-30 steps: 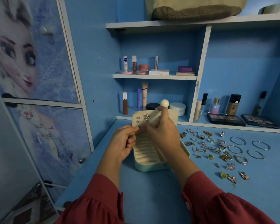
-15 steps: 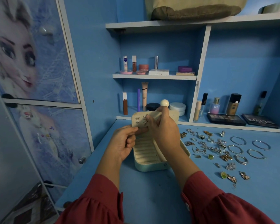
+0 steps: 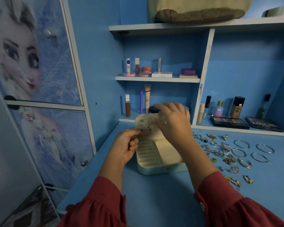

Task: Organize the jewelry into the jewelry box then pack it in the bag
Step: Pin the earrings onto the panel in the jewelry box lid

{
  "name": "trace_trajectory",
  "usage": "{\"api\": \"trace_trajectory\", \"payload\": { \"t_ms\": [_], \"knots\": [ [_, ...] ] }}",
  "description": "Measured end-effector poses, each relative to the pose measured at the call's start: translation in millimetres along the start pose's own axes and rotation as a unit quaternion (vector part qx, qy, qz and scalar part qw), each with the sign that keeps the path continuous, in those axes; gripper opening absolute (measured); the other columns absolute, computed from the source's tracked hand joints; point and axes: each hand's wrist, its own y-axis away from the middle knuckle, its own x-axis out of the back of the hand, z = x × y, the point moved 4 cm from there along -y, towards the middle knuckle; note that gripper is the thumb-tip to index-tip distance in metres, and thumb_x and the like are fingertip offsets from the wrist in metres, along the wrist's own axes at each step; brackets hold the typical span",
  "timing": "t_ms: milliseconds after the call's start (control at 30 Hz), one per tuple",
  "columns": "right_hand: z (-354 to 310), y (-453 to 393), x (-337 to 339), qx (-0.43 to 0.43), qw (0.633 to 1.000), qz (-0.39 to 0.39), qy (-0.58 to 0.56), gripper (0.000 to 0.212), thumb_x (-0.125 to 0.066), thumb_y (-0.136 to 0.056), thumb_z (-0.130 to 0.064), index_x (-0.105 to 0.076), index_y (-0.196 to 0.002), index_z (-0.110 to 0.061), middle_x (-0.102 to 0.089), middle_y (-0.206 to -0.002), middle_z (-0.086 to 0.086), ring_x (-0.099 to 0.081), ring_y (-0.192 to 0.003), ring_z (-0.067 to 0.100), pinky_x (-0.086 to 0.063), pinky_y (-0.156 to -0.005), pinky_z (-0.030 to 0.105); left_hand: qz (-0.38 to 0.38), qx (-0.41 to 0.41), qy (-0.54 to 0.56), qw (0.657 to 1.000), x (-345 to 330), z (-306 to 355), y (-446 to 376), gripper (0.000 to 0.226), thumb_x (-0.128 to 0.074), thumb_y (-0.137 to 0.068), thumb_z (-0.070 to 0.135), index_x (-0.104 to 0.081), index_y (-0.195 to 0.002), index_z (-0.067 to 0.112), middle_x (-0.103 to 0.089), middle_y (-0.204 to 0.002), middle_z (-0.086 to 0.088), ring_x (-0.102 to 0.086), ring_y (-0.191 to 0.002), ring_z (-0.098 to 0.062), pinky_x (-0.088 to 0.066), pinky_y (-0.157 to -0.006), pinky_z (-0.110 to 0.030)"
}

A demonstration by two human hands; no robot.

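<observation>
cream-lined jewelry box (image 3: 156,163) sits open on the blue table (image 3: 154,194), its earring panel (image 3: 147,123) raised and carrying four studs. left hand (image 3: 126,146) pinches the panel's lower edge; right hand (image 3: 172,122) curls over its top right edge, thumb by a stud. loose jewelry (image 3: 220,149) and bangles (image 3: 251,151) lie to the right. bag (image 3: 200,7) rests on the top shelf.

pale jewelry box (image 3: 156,163) open on table, loose jewelry (image 3: 223,151) just right.
</observation>
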Motion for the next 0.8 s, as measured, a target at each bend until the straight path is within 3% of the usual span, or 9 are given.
{"api": "trace_trajectory", "payload": {
  "t_ms": [100,233,300,500,667,800],
  "knots": [
    [0.2,-14.0,-6.7,0.028,0.993,-0.115,0.025,0.035,-0.057,-0.092,-0.038,-0.057,-0.127,-0.034,-0.058,-0.126,-0.010,-0.040,-0.122,0.017,-0.020,-0.094,0.034,-0.001,0.001,-0.003,1.000,1.2,-1.7,-2.0,0.019,-0.047,-0.091,0.003,-0.060,-0.103,-0.004,-0.071,-0.095,-0.020,-0.028,-0.030,-0.003,-0.021,-0.029,-0.012],
    [0.9,-30.5,-6.0,0.031,0.982,-0.187,0.015,0.027,-0.057,-0.091,-0.040,-0.063,-0.116,-0.034,-0.060,-0.117,-0.009,-0.042,-0.115,0.016,-0.019,-0.086,0.031,-0.005,-0.001,-0.007,1.000,2.1,-1.1,-2.4,0.017,-0.047,-0.091,0.002,-0.061,-0.100,-0.003,-0.070,-0.099,-0.022,-0.027,-0.031,-0.004,-0.021,-0.030,-0.013],
    [-0.2,-35.2,-4.9,0.040,0.975,-0.217,0.016,0.022,-0.057,-0.091,-0.039,-0.065,-0.111,-0.033,-0.060,-0.114,-0.009,-0.042,-0.114,0.016,-0.022,-0.089,0.033,-0.005,-0.001,-0.007,1.000,2.1,-1.0,-2.1,0.017,-0.047,-0.091,0.002,-0.061,-0.098,-0.003,-0.071,-0.098,-0.021,-0.027,-0.031,-0.004,-0.020,-0.030,-0.013],
    [-2.1,-39.6,-6.5,0.042,0.971,-0.234,0.015,0.016,-0.057,-0.092,-0.037,-0.065,-0.104,-0.029,-0.060,-0.108,-0.008,-0.044,-0.109,0.015,-0.025,-0.092,0.034,-0.007,-0.004,-0.005,1.000,0.9,-0.4,-1.1,0.018,-0.047,-0.090,0.003,-0.062,-0.099,-0.004,-0.070,-0.096,-0.022,-0.026,-0.031,-0.004,-0.020,-0.030,-0.013],
    [-6.6,-37.7,-11.1,0.041,0.962,-0.267,0.044,0.023,-0.048,-0.097,-0.033,-0.060,-0.115,-0.025,-0.057,-0.118,-0.001,-0.042,-0.116,0.020,-0.026,-0.099,0.040,-0.006,-0.004,-0.006,1.000,1.9,-1.4,-2.4,0.022,-0.048,-0.090,0.004,-0.062,-0.105,-0.005,-0.071,-0.096,-0.022,-0.027,-0.031,-0.005,-0.020,-0.031,-0.012],
    [-10.2,-34.7,-15.5,0.055,0.965,-0.245,0.070,0.027,-0.045,-0.099,-0.030,-0.055,-0.122,-0.021,-0.057,-0.123,0.002,-0.044,-0.116,0.022,-0.029,-0.098,0.039,-0.009,-0.004,-0.005,1.000,3.8,-3.0,-5.0,0.024,-0.049,-0.089,0.003,-0.062,-0.106,-0.006,-0.067,-0.105,-0.026,-0.027,-0.032,-0.004,-0.022,-0.030,-0.013]
  ]
}}
